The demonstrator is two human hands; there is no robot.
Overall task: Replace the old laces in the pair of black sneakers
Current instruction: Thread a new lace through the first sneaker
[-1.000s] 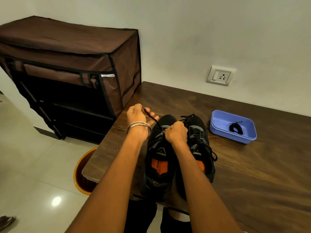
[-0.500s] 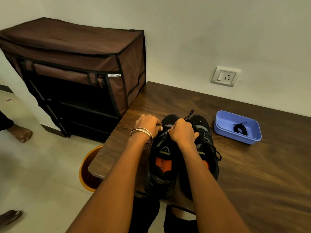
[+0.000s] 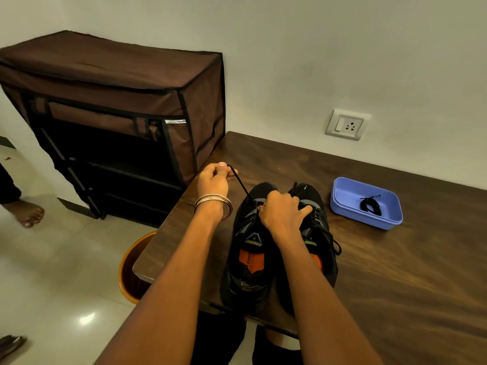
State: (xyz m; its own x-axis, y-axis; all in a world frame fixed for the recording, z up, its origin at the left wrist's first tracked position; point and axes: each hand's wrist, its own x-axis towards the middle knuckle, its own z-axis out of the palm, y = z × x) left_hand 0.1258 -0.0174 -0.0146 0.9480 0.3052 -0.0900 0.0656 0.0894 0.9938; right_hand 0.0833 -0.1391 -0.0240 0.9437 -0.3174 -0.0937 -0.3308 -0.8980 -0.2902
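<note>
On the floor, off the table's left edge: a brown fabric shoe rack (image 3: 113, 122) is seen against the wall, its front flap rolled up and its dark shelves exposed.
Table (image 3: 395, 285): a dark wood top is shown, its far edge set against the wall.
Pair of black sneakers (image 3: 279, 248): both are stood side by side near the table's near-left corner, toes toward the far edge, heels at the near edge; orange insoles are visible inside.
Left sneaker (image 3: 250, 259): a black lace (image 3: 241, 184) is drawn out taut from its upper eyelets, slanting toward the table's left edge.
Right sneaker (image 3: 320, 233): it is seen laced, with loops hanging over its outer side.
Orange bin (image 3: 129, 264): it is placed on the floor under the table's near-left corner, partly hidden.
Blue tray (image 3: 366, 206): it is set well to the right of the sneakers, nearer the far edge.
Coiled black lace (image 3: 370, 205): it is laid inside the tray.
Left hand (image 3: 212, 180): bangles are worn at the wrist; the grip is closed as a pinch on the end of the taut lace, above the table's left edge.
Right hand (image 3: 282, 214): it is laid over the tongues of both sneakers, fingers curled round the laced top of the right sneaker; what the thumb side holds cannot be told.
Wall socket (image 3: 346, 125): it is fixed on the wall above the table's far edge.
</note>
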